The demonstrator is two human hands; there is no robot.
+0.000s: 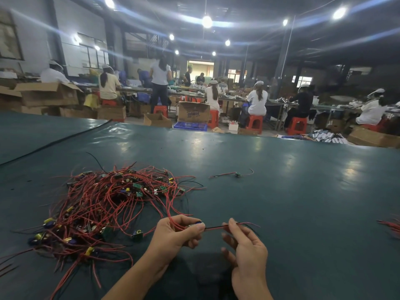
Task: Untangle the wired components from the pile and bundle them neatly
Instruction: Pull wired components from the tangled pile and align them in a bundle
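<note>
A tangled pile of wired components (108, 204), red and black leads with small green boards and yellow and blue parts, lies on the dark green table (281, 202) at the left. My left hand (175, 232) grips one small component between thumb and fingers, its red leads still trailing back into the pile. My right hand (242, 243) pinches the black and red lead (216, 228) that runs out of that component to the right. One separated component (237, 175) with its wires lies alone farther back on the table.
More red wires (390, 227) poke in at the right edge. A black cable (56, 142) crosses the table's far left. Beyond the table's far edge are cardboard boxes (193, 111), red stools and seated people at workbenches.
</note>
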